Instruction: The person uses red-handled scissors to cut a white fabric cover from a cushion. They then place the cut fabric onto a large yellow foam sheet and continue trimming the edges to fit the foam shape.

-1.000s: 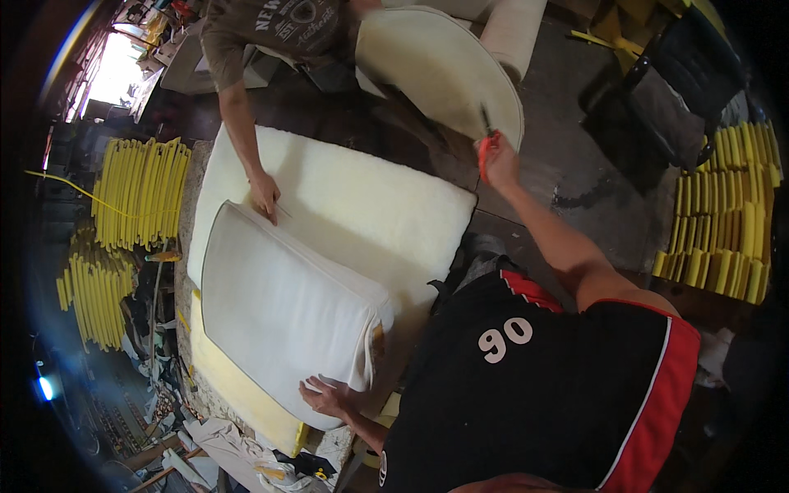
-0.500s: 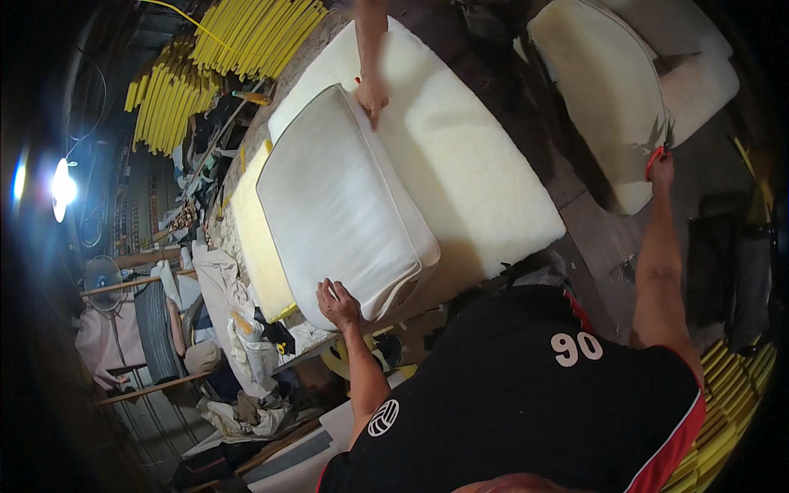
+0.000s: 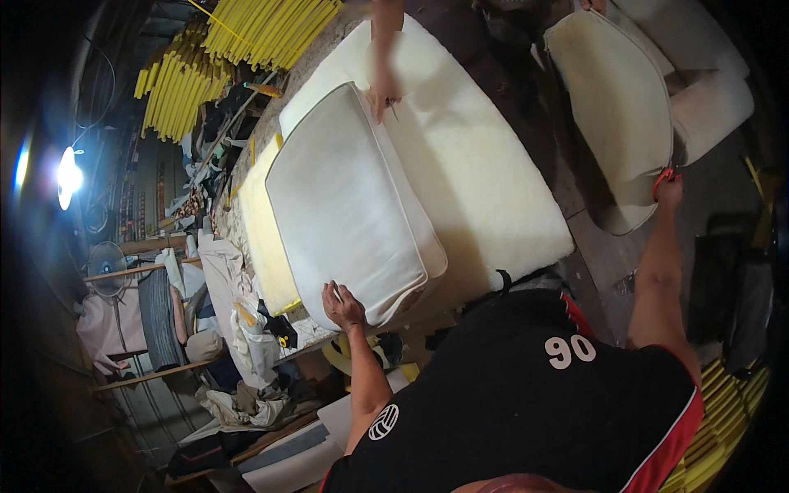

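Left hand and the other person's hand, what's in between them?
The grey cushion, bare along that stretch, as the head view shows.

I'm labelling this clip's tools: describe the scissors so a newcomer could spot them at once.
From the black shirt at the bottom, follow the right arm up to the right hand. The scissors are held there, at the lower right edge of the rounded cream panel. Bright red handles set them apart from that pale panel.
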Tool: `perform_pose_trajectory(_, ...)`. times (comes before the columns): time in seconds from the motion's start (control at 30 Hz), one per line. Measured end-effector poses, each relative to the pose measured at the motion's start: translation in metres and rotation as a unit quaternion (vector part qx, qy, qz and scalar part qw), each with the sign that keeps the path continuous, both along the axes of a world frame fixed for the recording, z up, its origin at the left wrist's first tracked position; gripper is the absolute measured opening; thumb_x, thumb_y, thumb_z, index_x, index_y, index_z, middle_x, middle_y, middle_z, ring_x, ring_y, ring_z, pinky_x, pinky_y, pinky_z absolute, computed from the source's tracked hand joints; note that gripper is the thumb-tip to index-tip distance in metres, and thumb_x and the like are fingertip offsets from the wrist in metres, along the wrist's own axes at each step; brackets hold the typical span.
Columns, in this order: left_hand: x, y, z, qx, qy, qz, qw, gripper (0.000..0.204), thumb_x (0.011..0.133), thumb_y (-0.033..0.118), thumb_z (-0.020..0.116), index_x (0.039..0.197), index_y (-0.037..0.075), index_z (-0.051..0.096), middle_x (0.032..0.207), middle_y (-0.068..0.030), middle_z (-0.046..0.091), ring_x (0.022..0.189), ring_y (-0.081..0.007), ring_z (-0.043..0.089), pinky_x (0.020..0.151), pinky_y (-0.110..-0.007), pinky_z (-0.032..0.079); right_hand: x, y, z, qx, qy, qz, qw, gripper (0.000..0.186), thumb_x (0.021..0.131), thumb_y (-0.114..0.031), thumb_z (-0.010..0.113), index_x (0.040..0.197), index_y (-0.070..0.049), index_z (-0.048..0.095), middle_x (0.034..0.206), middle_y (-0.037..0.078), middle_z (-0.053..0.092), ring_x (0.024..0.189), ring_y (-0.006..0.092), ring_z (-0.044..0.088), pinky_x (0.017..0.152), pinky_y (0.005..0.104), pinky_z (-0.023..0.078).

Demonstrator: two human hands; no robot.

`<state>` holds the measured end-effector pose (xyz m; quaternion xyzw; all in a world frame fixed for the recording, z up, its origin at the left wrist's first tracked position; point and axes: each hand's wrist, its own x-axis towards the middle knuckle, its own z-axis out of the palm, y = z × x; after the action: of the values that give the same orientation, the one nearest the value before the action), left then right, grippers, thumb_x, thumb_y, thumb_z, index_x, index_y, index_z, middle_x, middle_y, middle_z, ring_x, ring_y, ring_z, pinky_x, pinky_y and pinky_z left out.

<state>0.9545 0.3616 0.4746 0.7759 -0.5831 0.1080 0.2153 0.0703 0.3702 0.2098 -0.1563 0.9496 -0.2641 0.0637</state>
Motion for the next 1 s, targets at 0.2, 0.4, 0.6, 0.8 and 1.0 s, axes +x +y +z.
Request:
perform_pose_trajectory(0.2, 0.001, 0.003, -0.002, 0.009, 0.032, 0.018, 0.999, 0.034, 0.096, 0.022, 0.054, 0.118, -0.002, 0.063, 0.129, -0.0241, 0.059, 0.124, -0.0392, 0.052, 0.106, -0.046, 0.039, 0.030, 0.029, 0.025, -0.222, -0.084, 0.074, 0.969, 0.047, 0.096, -0.031, 0.059, 0.128, 0.003, 0.056, 0.114, 0.028, 0.066, 0.105, 0.0383, 0.066, 0.090, 0.0415, 0.050)
perform_pose_trajectory(0.4, -0.001, -0.002, 0.007, 0.046, 0.024, 0.019, 0.998, 0.040, 0.097, 0.025, 0.054, 0.124, -0.004, 0.059, 0.129, -0.0230, 0.059, 0.122, -0.0387, 0.054, 0.106, -0.045, 0.040, 0.086, 0.033, 0.145, -0.254, -0.158, 0.159, 0.941, 0.051, 0.091, -0.016, 0.064, 0.135, 0.007, 0.050, 0.119, 0.018, 0.066, 0.110, 0.0252, 0.062, 0.095, 0.0358, 0.047)
perform_pose_trajectory(0.6, -0.118, -0.021, 0.042, -0.030, 0.240, -0.155, 0.958, 0.040, 0.095, 0.014, 0.062, 0.128, -0.005, 0.055, 0.129, -0.0203, 0.059, 0.124, -0.0332, 0.053, 0.107, -0.041, 0.039, 0.120, -0.007, 0.281, -0.316, -0.184, 0.202, 0.909, 0.059, 0.085, -0.015, 0.071, 0.134, 0.009, 0.049, 0.116, 0.015, 0.065, 0.105, 0.0223, 0.062, 0.093, 0.0348, 0.047)
perform_pose_trajectory(0.8, -0.304, -0.025, 0.095, 0.200, 0.238, -0.566, 0.764, 0.066, 0.085, 0.018, 0.069, 0.142, -0.002, 0.042, 0.146, -0.0195, 0.046, 0.134, -0.0325, 0.046, 0.109, -0.044, 0.037, 0.192, -0.049, 0.390, -0.430, -0.233, 0.274, 0.828, 0.040, 0.085, -0.012, 0.073, 0.118, 0.004, 0.058, 0.102, 0.006, 0.065, 0.095, 0.0132, 0.059, 0.084, 0.0297, 0.050)
perform_pose_trajectory(1.0, -0.365, 0.000, 0.124, 0.261, 0.395, -0.498, 0.726, 0.099, 0.080, 0.024, 0.076, 0.155, -0.001, 0.015, 0.155, -0.0254, 0.027, 0.142, -0.0341, 0.032, 0.115, -0.041, 0.029, 0.288, -0.116, 0.437, -0.419, -0.094, 0.344, 0.835, 0.014, 0.076, -0.001, 0.060, 0.090, 0.000, 0.062, 0.075, 0.016, 0.064, 0.074, 0.0229, 0.065, 0.066, 0.0392, 0.051)
